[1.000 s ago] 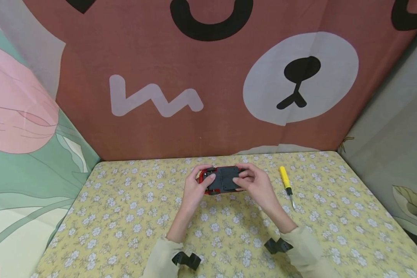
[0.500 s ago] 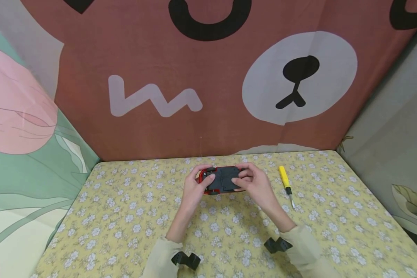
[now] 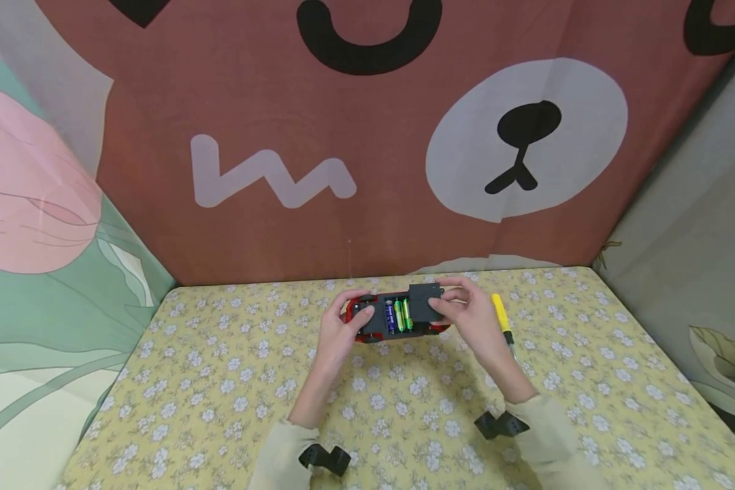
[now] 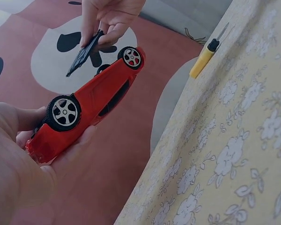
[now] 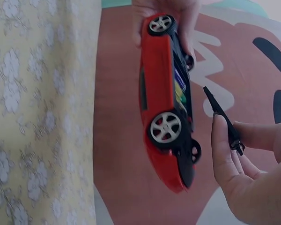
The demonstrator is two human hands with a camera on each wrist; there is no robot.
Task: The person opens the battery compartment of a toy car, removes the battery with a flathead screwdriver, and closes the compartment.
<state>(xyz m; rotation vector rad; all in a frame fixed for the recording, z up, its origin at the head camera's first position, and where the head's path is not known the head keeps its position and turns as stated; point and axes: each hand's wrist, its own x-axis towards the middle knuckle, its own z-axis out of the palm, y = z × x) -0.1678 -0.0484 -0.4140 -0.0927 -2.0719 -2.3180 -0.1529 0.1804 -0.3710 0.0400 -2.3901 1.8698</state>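
A glossy red toy car (image 4: 93,96), smoothly curved, with silver-spoked wheels (image 4: 64,113), is held above the middle of the tabletop (image 3: 220,381), its matte black underside turned towards the person. Three slim cylindrical batteries (image 3: 399,316), one dark blue and two green, lie side by side in its rectangular recess; their print is too small to read. The left hand (image 3: 338,327) grips the car's left end, thumb on the underside. The right hand's (image 3: 474,316) fingers pinch a flat, thin black cover (image 3: 421,303), apart from the car. Right of them, a yellow-handled screwdriver (image 3: 501,314) with a metal shaft lies on the flower-patterned tabletop. Beyond the far edge hangs a reddish-brown cloth (image 3: 269,82) with a printed muzzle.
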